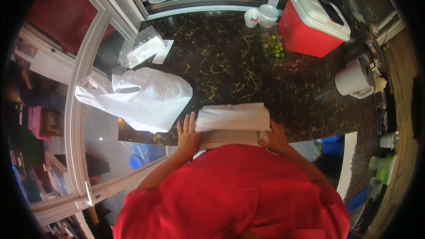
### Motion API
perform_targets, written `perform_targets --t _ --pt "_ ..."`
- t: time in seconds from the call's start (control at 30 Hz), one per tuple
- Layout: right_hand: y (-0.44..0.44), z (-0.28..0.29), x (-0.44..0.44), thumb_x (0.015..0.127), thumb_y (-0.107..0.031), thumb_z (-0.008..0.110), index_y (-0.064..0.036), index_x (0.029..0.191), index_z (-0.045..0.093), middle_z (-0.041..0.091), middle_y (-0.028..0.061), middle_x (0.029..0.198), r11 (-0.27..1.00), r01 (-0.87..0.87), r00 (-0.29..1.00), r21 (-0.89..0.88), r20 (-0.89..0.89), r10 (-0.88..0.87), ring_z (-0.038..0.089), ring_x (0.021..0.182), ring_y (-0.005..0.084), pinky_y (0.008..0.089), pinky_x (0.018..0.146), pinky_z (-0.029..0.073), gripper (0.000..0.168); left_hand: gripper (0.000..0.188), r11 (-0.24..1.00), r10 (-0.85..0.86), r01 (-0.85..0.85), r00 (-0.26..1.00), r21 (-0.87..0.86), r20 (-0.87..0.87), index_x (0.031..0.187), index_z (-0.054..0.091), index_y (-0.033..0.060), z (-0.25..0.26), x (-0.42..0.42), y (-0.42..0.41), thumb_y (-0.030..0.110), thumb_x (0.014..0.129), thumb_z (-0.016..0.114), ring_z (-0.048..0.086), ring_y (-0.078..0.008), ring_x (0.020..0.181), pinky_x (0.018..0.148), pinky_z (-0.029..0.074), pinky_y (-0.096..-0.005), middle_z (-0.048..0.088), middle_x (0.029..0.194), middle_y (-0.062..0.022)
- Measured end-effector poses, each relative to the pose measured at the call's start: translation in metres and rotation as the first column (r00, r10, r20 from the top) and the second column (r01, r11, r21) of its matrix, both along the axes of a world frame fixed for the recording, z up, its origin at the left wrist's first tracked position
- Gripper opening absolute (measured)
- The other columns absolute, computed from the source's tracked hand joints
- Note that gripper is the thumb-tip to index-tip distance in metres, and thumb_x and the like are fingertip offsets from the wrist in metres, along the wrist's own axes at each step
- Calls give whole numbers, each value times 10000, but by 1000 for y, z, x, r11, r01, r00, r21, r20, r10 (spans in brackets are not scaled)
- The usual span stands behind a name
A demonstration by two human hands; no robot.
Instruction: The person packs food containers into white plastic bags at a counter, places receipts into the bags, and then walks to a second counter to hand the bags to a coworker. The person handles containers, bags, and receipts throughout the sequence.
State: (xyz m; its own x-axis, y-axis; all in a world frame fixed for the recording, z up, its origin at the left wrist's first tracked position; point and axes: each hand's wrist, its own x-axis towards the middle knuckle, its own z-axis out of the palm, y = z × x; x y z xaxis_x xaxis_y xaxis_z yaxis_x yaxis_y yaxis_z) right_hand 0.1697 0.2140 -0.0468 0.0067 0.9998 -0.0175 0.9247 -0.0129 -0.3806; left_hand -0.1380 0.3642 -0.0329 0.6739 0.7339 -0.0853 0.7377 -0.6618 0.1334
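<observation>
A flat, pale wrapped bundle, paper or thin plastic (234,117), lies at the counter's front edge, close to my red shirt. A brownish, flatter part (229,138) extends from it towards me. At its left end is my left hand (190,136), fingers pointing away from me and somewhat apart. My right hand (275,136) is at the right end, its fingers curled at the bundle's side and on a whitish fold; its grip is partly hidden. A large white plastic bag (156,96) rests on the counter to the left of my left hand.
Beyond the white bag are a clear plastic packet (146,51) and a paper slip (163,52). Small green limes (277,51) in a clear container, white cups (252,18) and a red cooler (308,26) stand at the back right. A grey pitcher (353,78) stands right; a window frame (78,73) borders the left.
</observation>
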Motion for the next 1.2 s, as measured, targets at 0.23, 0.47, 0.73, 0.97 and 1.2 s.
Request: perform_targets --t 0.23,0.47,0.73,0.97,1.2 --pt "-15 -20 -2 625 -164 664 -82 1122 456 345 184 1203 998 46 984 -39 -168 -52 407 1034 342 455 866 337 545 330 999 -27 23 995 46 99 1069 522 92 -21 -14 -18 175 750 502 224 -352 1232 927 207 -596 188 1353 -163" --pt "27 19 7 664 -169 628 -96 1137 451 382 191 1171 990 -7 959 -138 -283 -33 444 999 353 415 827 387 511 275 970 -53 99 978 -223 200 969 530 67 -18 -9 24 204 732 550 290 -367 1180 923 276 -515 280 1302 -172" --pt "118 75 16 699 -283 632 -122 1110 514 414 183 1143 927 42 968 -372 -216 -131 432 1045 349 380 861 382 457 371 968 37 25 969 -250 243 1007 550 54 2 85 95 202 674 619 450 -354 1041 879 367 -424 408 1197 -204" --pt "216 99 49 766 -306 595 -88 1115 509 507 113 1032 994 -96 835 -49 -548 53 490 961 263 341 813 403 421 310 856 -198 412 819 -313 539 986 591 82 0 86 121 98 676 577 432 -334 1091 914 353 -389 423 1201 -198" --pt "450 93 101 762 -280 600 -72 1244 357 496 63 991 900 255 -61 -354 -935 -350 516 875 201 306 712 428 579 182 916 371 -73 524 -394 766 905 603 48 -3 102 203 128 742 591 450 -309 1050 893 353 -375 473 1122 -176"
